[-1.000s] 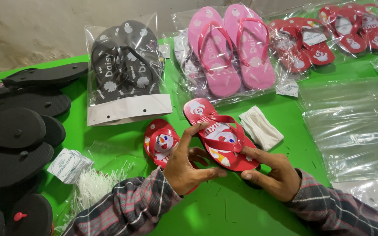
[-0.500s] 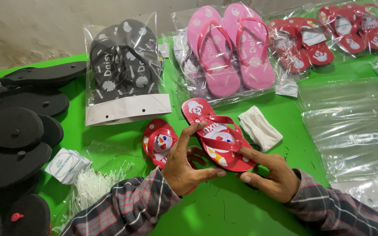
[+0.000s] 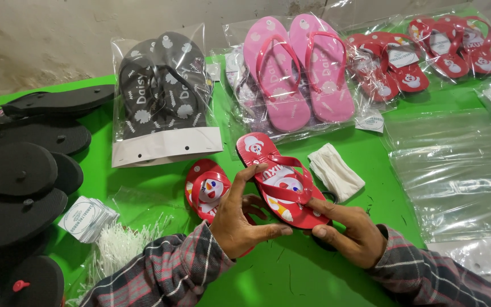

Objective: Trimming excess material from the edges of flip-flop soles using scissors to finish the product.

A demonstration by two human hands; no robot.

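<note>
Clear bags (image 3: 166,108) of sandals line the table's back; round labels (image 3: 86,216) lie left.

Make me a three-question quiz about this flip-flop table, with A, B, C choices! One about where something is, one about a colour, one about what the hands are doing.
1. Where does the second red cartoon flip-flop lie?
A. On the green table, left of the held one
B. In a clear bag
C. On the black soles

2. What colour is the bagged pair of flip-flops in the middle at the back?
A. Blue
B. Pink
C. Yellow

3. How is the red printed flip-flop held?
A. By the left hand only
B. By nobody
C. By both hands

Answers: 1 A, it rests on the green table beside the left hand. 2 B, both are pink. 3 C, the left hand and right hand grip it.
</note>
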